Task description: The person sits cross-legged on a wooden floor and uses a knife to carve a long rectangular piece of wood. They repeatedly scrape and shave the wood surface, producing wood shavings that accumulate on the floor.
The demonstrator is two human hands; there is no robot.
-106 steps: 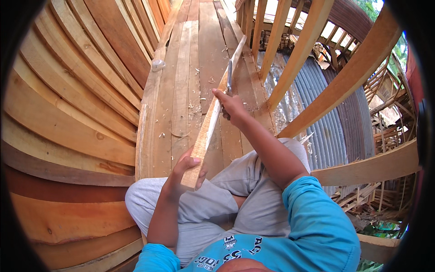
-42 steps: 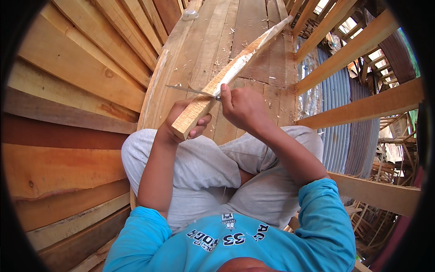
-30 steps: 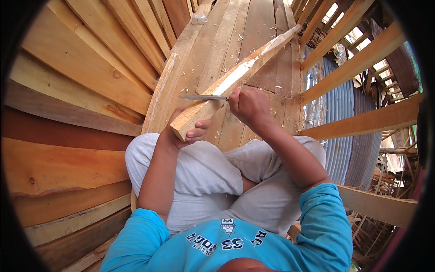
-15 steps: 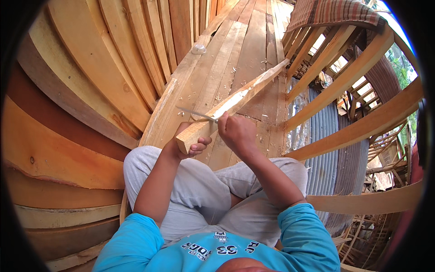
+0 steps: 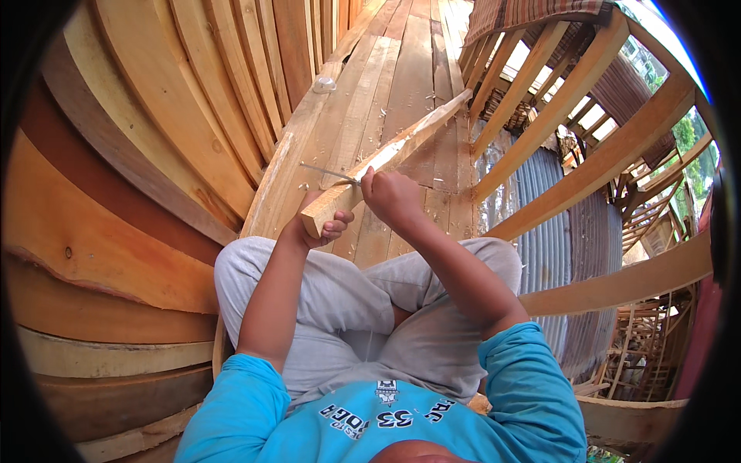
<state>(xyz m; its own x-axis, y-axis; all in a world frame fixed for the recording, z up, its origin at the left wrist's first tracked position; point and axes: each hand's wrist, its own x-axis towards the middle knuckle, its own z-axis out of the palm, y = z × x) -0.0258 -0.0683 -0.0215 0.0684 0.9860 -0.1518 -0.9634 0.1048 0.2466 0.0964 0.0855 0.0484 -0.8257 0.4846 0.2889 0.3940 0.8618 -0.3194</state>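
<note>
A long squared piece of wood (image 5: 409, 143) slants away from me to the far right, its upper face pale and freshly cut. My left hand (image 5: 333, 228) is closed around its near end from below, fingertips showing on the right side. Lying crosswise over the wood, a thin knife blade (image 5: 326, 172) points to the left. My right hand (image 5: 390, 197) is a fist on the knife at the right side of the wood; the handle is hidden in it. The far end of the wood reaches the ribs on the right.
I sit cross-legged on a plank floor (image 5: 409, 77) strewn with shavings. Curved planks (image 5: 147, 100) wall the left side. Wooden ribs (image 5: 567, 85) rise on the right, with corrugated metal sheets (image 5: 544, 201) beyond them. A small clear container (image 5: 324, 85) stands on the floor ahead.
The whole view has shifted slightly. My right hand and the knife have slid a little along the wood toward its near end. My left hand keeps its hold.
</note>
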